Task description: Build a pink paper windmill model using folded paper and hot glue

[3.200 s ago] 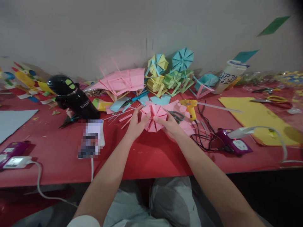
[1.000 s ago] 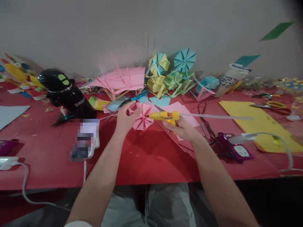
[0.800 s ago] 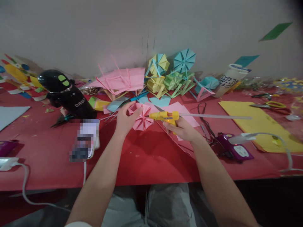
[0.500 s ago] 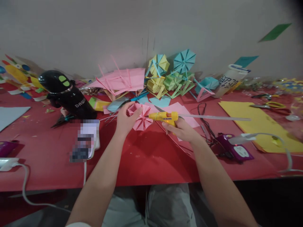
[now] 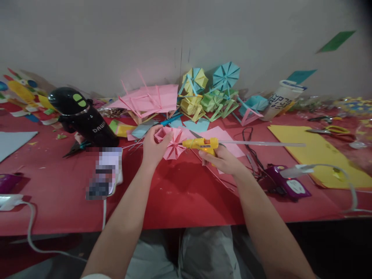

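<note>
My left hand [image 5: 156, 145] is closed on a folded pink paper umbrella [image 5: 176, 150], with thumb and fingers at its left side. Its pleats fan out from the centre toward me. In my right hand [image 5: 222, 158] is a yellow glue gun [image 5: 203, 143], its nozzle pointing left at the pink pleats. A long clear glue stick [image 5: 261, 143] sticks out of the gun's back end to the right. Whether the nozzle touches the paper, I cannot tell. Pink paper sheets [image 5: 229, 142] lie behind the gun.
Folded yellow, green and blue paper umbrellas [image 5: 226, 76] stand against the wall, beside a pink paper piece [image 5: 157, 99]. At left are a black bottle [image 5: 90, 120] and a phone [image 5: 109, 170]. At right are a purple power socket [image 5: 286, 182], yellow paper [image 5: 319, 155] and scissors [image 5: 334, 131].
The glue gun's nozzle has drawn back slightly to the right from the centre of the pink umbrella. The umbrella and my left hand have shifted slightly left; both grips are unchanged.
</note>
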Available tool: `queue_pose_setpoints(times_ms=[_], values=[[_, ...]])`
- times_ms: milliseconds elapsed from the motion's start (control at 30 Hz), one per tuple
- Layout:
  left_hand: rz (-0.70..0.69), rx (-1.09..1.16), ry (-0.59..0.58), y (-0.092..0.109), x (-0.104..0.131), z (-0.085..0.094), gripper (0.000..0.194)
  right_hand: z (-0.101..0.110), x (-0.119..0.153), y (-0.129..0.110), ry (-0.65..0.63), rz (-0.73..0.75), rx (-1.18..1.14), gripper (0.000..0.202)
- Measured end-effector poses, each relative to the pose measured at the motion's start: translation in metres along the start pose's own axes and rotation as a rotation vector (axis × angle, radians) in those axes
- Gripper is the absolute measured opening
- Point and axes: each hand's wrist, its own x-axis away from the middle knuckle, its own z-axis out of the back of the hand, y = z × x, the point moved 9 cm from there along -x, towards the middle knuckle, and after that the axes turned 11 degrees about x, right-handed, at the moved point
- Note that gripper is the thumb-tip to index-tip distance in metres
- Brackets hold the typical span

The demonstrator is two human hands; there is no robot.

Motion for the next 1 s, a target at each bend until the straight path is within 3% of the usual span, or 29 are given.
queue_pose_setpoints(times_ms=[500,1000], values=[[0.071,-0.044,-0.009,-0.013,-0.002,-0.001,0.028,0.001,0.0,-0.005,0.016,-0.02,-0.306,0.05],[0.206,-0.003,0.006,-0.012,0.004,0.0,0.034,0.004,0.0,-0.002,0.104,0.05,0.102,0.046]])
